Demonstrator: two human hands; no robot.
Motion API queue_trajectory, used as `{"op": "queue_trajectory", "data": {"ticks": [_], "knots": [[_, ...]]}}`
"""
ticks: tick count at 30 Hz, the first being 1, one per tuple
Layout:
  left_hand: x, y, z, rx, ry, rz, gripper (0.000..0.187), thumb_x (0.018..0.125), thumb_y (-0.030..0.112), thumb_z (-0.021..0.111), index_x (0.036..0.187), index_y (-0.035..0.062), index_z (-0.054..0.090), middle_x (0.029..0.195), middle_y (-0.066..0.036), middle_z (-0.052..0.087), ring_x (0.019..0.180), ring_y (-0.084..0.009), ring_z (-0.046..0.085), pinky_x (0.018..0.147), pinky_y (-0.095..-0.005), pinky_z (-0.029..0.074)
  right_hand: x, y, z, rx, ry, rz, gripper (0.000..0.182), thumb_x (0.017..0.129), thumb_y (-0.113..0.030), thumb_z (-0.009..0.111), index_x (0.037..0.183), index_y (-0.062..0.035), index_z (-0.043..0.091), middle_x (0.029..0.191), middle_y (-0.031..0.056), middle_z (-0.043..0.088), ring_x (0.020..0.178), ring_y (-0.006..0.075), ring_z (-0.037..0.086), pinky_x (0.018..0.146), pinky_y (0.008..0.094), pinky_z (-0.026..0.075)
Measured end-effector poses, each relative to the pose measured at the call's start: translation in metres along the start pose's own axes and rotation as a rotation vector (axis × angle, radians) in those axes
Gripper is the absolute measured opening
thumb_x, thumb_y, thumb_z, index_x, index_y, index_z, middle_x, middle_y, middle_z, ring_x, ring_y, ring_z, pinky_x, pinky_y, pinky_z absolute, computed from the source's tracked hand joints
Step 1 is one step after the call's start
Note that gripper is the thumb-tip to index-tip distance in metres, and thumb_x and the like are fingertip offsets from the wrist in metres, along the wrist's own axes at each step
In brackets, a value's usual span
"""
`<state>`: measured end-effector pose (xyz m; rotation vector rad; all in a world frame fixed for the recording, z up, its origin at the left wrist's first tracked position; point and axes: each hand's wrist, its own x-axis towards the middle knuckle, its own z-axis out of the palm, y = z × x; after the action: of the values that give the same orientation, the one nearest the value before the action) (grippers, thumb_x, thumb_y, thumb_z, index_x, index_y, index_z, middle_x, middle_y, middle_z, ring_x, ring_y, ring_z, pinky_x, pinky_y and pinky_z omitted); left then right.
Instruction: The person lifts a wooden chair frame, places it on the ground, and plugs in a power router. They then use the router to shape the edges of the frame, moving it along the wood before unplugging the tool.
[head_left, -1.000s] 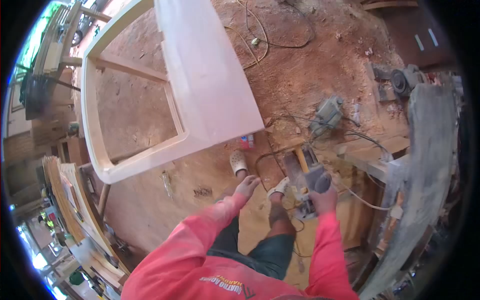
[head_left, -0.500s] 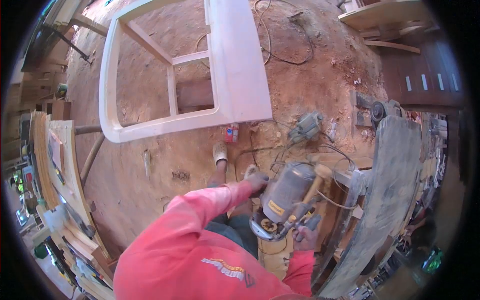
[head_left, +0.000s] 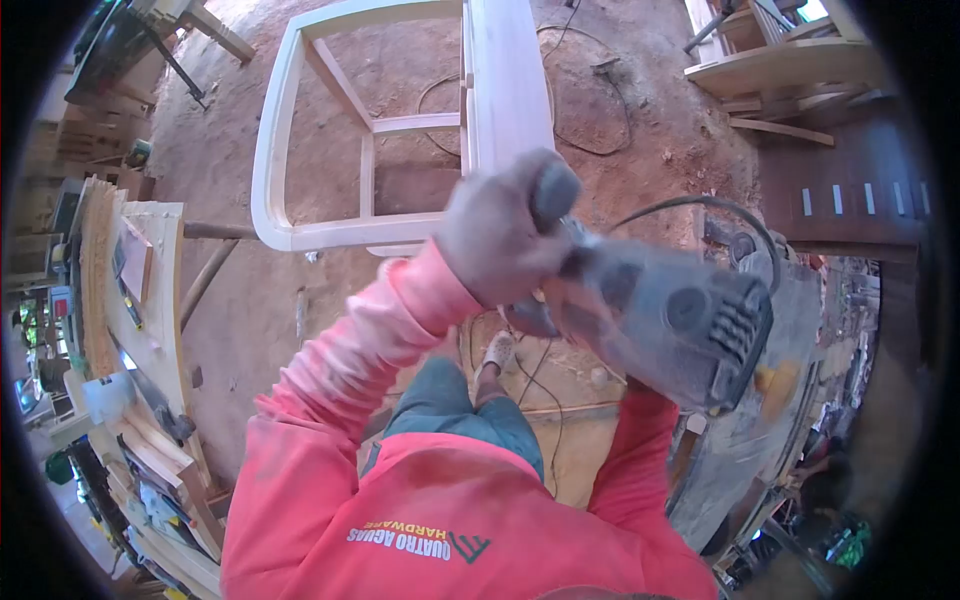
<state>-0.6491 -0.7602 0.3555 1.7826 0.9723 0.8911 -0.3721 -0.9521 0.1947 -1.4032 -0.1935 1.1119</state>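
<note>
A large grey power router (head_left: 650, 310) is raised in front of my chest, tipped on its side with its vented motor end toward the right. My left hand (head_left: 505, 230) is closed around its dark side knob, fingers wrapped. Motion blurs part of the tool. My right sleeve (head_left: 640, 430) runs up behind the router body, which hides my right hand. A black cord (head_left: 700, 200) loops from the router's far side. Beyond my left hand is a pale wooden frame (head_left: 505, 90) with rounded corners and inner crossbars.
A grey, dusty plank (head_left: 735, 440) lies at my right, with a blurred tan object (head_left: 775, 390) by the router. On the left, boards and tools crowd a workbench (head_left: 155, 320). Cables (head_left: 625, 110) trail over the dirt floor. A curved wooden piece (head_left: 780, 65) is at the back right.
The router has come up from low at my right, tilting from upright onto its side. My left hand has risen with it. My right hand, seen earlier at a handle, is now hidden.
</note>
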Motion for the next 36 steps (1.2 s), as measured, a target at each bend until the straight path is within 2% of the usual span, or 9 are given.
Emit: {"op": "queue_trajectory", "data": {"ticks": [10, 14, 17, 20, 22, 28, 31, 33, 36], "knots": [[0.08, -0.066, -0.123, 0.064, 0.197, 0.013, 0.025, 0.079, 0.007, 0.069, 0.103, -0.0001, 0.064, 0.083, 0.0, 0.06, 0.075, -0.0084, 0.056, 0.069, -0.0265, 0.049, 0.122, -0.012, 0.146, -0.167, -0.04, -0.085, 0.039, 0.083, -0.019, 0.07, 0.117, -0.0025, 0.065, 0.098, 0.008, 0.07, 0.074, 0.0201, 0.065, 0.066, 0.0322, 0.053], [0.1, -0.08, -0.127, 0.074, 0.326, 0.129, 0.027, 0.075, 0.017, 0.07, 0.095, 0.0, 0.063, 0.071, -0.014, 0.058, 0.063, -0.0321, 0.052, 0.066, -0.0379, 0.05, 0.154, -0.004, 0.178, -0.248, -0.063, -0.102, 0.038, 0.083, -0.02, 0.07, 0.117, -0.0024, 0.066, 0.098, 0.0081, 0.07, 0.075, 0.0202, 0.066, 0.067, 0.0325, 0.053], [0.102, -0.08, -0.14, 0.35, 0.159, 0.105, 0.026, 0.077, 0.016, 0.069, 0.098, 0.0002, 0.065, 0.072, -0.011, 0.056, 0.061, -0.0255, 0.053, 0.062, -0.0349, 0.047, 0.164, 0.009, 0.189, -0.326, -0.065, -0.126, 0.038, 0.084, -0.021, 0.07, 0.117, -0.0023, 0.066, 0.099, 0.0082, 0.071, 0.076, 0.0203, 0.066, 0.068, 0.0328, 0.053], [0.093, -0.063, -0.126, -0.019, 0.139, -0.124, 0.022, 0.082, 0.011, 0.065, 0.1, -0.0008, 0.065, 0.081, 0.002, 0.055, 0.07, -0.0082, 0.05, 0.06, -0.0269, 0.042, 0.165, 0.023, 0.188, -0.406, -0.065, -0.162, 0.038, 0.085, -0.021, 0.07, 0.117, -0.0022, 0.066, 0.099, 0.0083, 0.071, 0.076, 0.0204, 0.066, 0.069, 0.033, 0.054], [0.098, -0.045, -0.11, -0.004, 0.076, -0.118, 0.033, 0.081, 0.004, 0.063, 0.113, -0.0017, 0.064, 0.09, -0.002, 0.059, 0.071, -0.0074, 0.053, 0.062, -0.0215, 0.042, 0.162, 0.026, 0.173, -0.422, -0.044, -0.159, 0.037, 0.085, -0.021, 0.07, 0.117, -0.0021, 0.066, 0.099, 0.0084, 0.071, 0.077, 0.0205, 0.067, 0.069, 0.0332, 0.054], [0.086, 0.032, -0.023, 0.062, -0.057, -0.327, 0.041, 0.079, 0.003, 0.065, 0.119, 0.0, 0.061, 0.098, -0.001, 0.056, 0.085, -0.0091, 0.054, 0.073, -0.0212, 0.047, 0.147, 0.038, 0.162, -0.427, -0.129, -0.116, 0.037, 0.086, -0.023, 0.07, 0.117, -0.002, 0.067, 0.099, 0.0085, 0.072, 0.079, 0.0207, 0.068, 0.071, 0.0338, 0.054], [0.068, 0.058, 0.032, 0.021, -0.198, -0.235, 0.044, 0.074, 0.001, 0.066, 0.118, 0.001, 0.061, 0.097, -0.003, 0.059, 0.083, -0.0127, 0.059, 0.077, -0.0285, 0.052, 0.099, 0.045, 0.129, -0.458, -0.199, -0.141, 0.037, 0.087, -0.023, 0.07, 0.117, -0.0019, 0.067, 0.099, 0.0086, 0.072, 0.079, 0.0208, 0.068, 0.072, 0.034, 0.055], [0.053, 0.072, 0.06, 0.205, -0.437, 0.027, 0.044, 0.072, 0.001, 0.064, 0.116, 0.0006, 0.061, 0.097, -0.01, 0.065, 0.084, -0.0214, 0.066, 0.077, -0.0346, 0.054, 0.036, 0.059, 0.078, -0.477, -0.186, -0.13, 0.037, 0.087, -0.023, 0.071, 0.117, -0.0018, 0.068, 0.1, 0.0087, 0.072, 0.08, 0.0209, 0.068, 0.072, 0.0342, 0.055], [0.027, 0.072, 0.109, 0.092, -0.644, 0.206, 0.04, 0.07, 0.003, 0.071, 0.108, 0.0019, 0.062, 0.089, -0.015, 0.065, 0.081, -0.0294, 0.065, 0.072, -0.0361, 0.053, -0.061, 0.102, -0.018, -0.481, 0.006, 0.092, 0.036, 0.088, -0.024, 0.071, 0.117, -0.0018, 0.068, 0.1, 0.0088, 0.072, 0.081, 0.021, 0.069, 0.073, 0.0345, 0.055]]}}
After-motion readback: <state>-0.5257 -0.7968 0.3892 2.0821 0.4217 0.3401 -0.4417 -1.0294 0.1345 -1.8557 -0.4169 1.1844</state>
